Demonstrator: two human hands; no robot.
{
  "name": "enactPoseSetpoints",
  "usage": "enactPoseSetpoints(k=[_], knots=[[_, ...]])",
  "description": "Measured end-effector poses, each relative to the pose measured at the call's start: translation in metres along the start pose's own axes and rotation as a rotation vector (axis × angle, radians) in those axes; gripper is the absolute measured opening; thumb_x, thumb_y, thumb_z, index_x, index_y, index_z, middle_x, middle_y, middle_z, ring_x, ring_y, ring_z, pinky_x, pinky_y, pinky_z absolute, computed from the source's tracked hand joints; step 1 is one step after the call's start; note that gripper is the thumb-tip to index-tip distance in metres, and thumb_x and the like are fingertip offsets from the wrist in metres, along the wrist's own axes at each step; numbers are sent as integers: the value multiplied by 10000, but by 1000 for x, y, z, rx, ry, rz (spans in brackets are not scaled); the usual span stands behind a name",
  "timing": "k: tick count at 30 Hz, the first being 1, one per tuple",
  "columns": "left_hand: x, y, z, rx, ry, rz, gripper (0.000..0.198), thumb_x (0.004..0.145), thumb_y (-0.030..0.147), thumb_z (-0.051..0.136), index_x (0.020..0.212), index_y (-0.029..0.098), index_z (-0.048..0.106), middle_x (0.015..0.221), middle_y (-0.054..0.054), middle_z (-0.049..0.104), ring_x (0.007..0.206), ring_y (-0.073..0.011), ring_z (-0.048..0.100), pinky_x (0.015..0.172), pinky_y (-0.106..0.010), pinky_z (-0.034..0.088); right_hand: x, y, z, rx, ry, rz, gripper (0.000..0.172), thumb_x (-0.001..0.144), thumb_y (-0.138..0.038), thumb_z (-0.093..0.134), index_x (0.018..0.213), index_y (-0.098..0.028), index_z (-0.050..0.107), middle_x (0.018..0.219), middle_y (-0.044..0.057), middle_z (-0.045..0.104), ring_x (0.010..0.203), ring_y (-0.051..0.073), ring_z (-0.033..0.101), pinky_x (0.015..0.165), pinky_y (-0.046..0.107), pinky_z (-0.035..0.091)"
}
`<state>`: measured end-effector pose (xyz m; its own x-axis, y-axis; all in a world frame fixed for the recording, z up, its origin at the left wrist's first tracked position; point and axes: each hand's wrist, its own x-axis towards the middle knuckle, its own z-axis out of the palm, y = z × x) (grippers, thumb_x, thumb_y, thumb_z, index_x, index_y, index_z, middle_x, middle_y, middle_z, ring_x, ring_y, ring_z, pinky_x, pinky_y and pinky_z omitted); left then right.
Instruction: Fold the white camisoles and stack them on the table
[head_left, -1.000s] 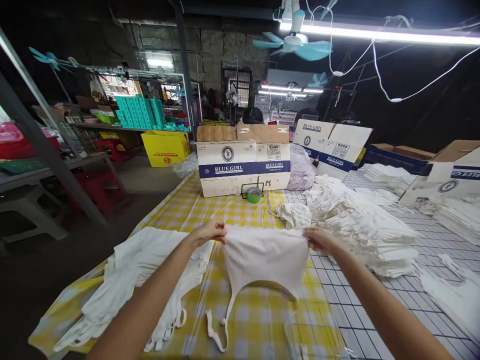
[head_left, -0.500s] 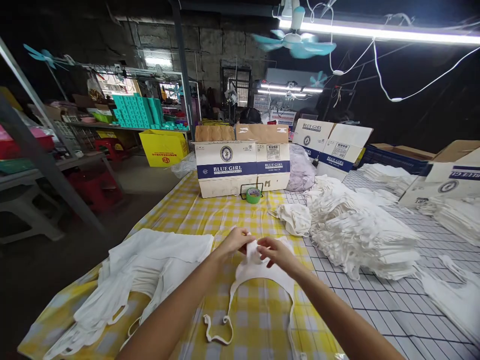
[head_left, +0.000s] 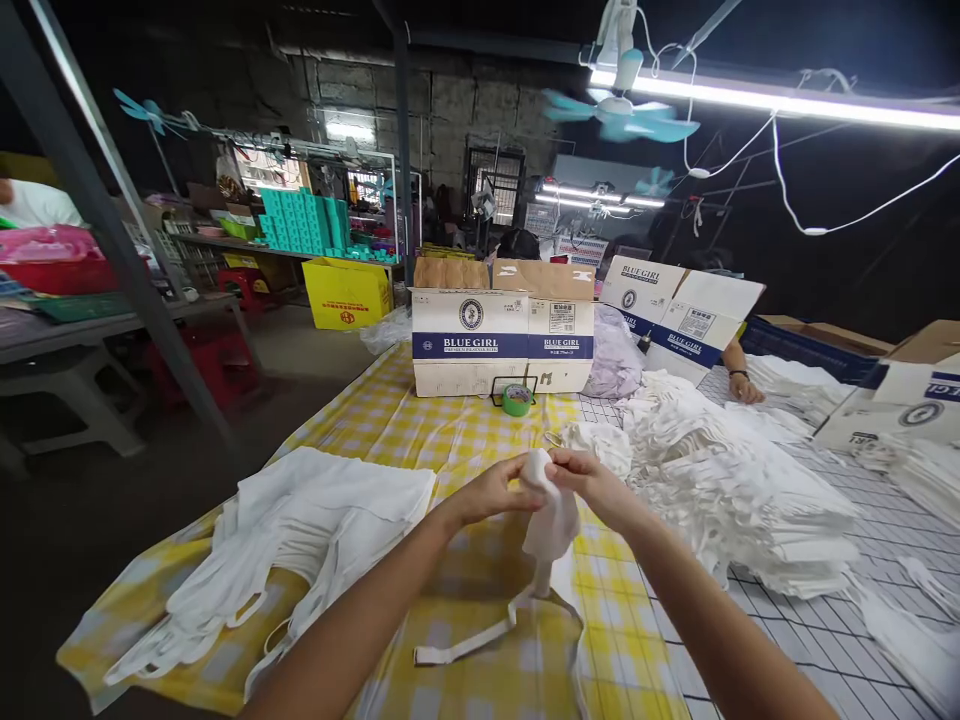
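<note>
White garment (head_left: 551, 530), spread wide a second ago, now hangs bunched, pinched by left hand (head_left: 495, 492) and right hand (head_left: 596, 485), seemingly part-folded.

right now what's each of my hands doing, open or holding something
Left hand: closed, holding the white strappy garment.
Right hand: closed, holding the same garment near its upper end.
</note>
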<state>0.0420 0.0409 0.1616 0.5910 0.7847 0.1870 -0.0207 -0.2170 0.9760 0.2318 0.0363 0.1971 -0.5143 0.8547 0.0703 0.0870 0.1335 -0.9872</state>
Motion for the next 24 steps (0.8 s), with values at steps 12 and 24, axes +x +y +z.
enactPoseSetpoints(k=[12, 24], knots=[[-36, -3, -48, 48, -76, -261, 261, 646, 356, 688, 766, 125, 693, 750, -35, 688, 732, -197, 625, 671, -259, 463, -68, -64, -48, 37, 435, -121, 193, 771, -381, 618, 809, -193, 595, 677, -10, 529, 578, 111, 491, 495, 188, 395], [-74, 70, -44, -269, 323, 84, 217, 652, 288, 725, 729, 126, 603, 642, 2, 631, 587, -112, 576, 549, -193, 443, -126, -80, -61, 70, 886, -166, 291, 708, -337, 690, 975, -275, 594, 804, 10, 653, 550, 146, 578, 404, 225, 469]])
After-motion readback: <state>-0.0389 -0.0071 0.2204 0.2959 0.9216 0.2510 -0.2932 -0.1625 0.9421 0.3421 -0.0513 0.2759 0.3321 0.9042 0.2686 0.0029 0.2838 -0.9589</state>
